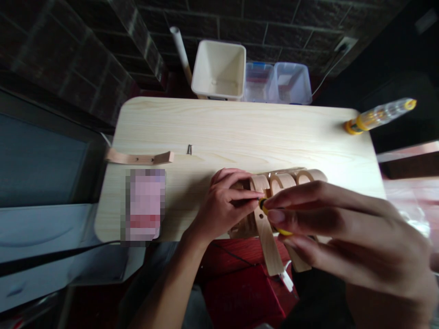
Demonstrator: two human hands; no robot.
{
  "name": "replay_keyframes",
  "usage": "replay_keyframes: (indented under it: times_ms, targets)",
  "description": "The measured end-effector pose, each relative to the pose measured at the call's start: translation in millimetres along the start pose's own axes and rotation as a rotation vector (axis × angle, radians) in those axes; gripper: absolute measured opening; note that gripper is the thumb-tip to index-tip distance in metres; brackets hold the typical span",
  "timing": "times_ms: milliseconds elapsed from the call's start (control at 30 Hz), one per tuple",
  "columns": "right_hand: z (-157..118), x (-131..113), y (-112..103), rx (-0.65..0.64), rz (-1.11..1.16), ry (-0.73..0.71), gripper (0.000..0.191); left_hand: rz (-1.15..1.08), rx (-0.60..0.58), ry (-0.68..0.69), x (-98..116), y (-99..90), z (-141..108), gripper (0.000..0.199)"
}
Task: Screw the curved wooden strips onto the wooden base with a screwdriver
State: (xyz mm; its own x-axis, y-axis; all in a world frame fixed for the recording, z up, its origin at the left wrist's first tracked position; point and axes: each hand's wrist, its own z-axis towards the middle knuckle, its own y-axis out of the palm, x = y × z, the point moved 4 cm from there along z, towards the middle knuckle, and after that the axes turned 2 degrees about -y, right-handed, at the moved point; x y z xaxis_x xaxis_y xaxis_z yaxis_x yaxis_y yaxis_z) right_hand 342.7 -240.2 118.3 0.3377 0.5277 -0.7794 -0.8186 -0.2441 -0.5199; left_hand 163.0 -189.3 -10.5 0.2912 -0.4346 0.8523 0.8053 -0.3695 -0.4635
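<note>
The wooden assembly (266, 233) is set at the near edge of the pale table (240, 132), its curved loops on the far side and two long strips reaching over the edge. Over it, a yellow-and-black screwdriver (285, 232) is gripped between the thumb and fingers of the right hand (343, 224). The left hand (224, 198) is placed at the assembly's left side, its thumb and index fingertip brought narrowly together at the screwdriver's tip; whether anything small is pinched there cannot be told. To the left of the assembly, a pixelated flat item (146, 203) and a curved wooden piece (137, 159) are seen, with small screws (190, 149) lying nearer to it. A clear-and-yellow container (380, 116) is seen beyond it to the right; a cream bin (219, 68) and two clear bins (293, 84) are placed beyond it, past the table's far edge.
</note>
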Motion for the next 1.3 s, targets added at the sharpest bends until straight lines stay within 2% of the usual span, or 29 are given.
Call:
replay_keyframes:
  times_ms: [100, 367, 600, 800, 967, 1067, 1233, 1300]
  targets:
    - [0.3, 1.8, 1.6, 0.031, 0.008, 0.002, 0.022, -0.004, -0.001, -0.001, -0.9, 0.9, 0.0, 0.015]
    - [0.7, 1.1, 3.5, 0.011, 0.0, -0.033, 0.024, -0.009, 0.005, -0.021, -0.5, 0.2, -1.2, 0.017]
    - [-0.9, -1.8, 0.4, -0.039, -0.029, -0.03, 0.037, 0.013, -0.002, -0.014, -0.5, 0.2, -0.4, 0.017]
    - [0.3, 1.5, -0.9, 0.029, -0.038, -0.012, 0.026, 0.01, 0.0, -0.011, -1.3, 0.8, -0.9, 0.014]
    - [-0.2, 2.4, -0.4, 0.033, -0.088, -0.003, 0.022, 0.017, 0.004, -0.013, -2.6, 0.8, -1.1, 0.014]
    - [-0.4, 1.5, 1.4, 0.008, -0.067, -0.022, 0.021, 0.014, 0.003, -0.015, -2.2, 0.4, -1.3, 0.015]
    - [-0.6, -3.5, 4.7, -0.089, -0.039, -0.042, 0.034, 0.01, -0.005, -0.033, -0.8, -0.2, -1.0, 0.016]
    - [-0.1, -5.2, 4.0, -0.074, -0.025, -0.036, 0.028, 0.017, -0.01, -0.04, -0.9, -0.1, -0.8, 0.016]
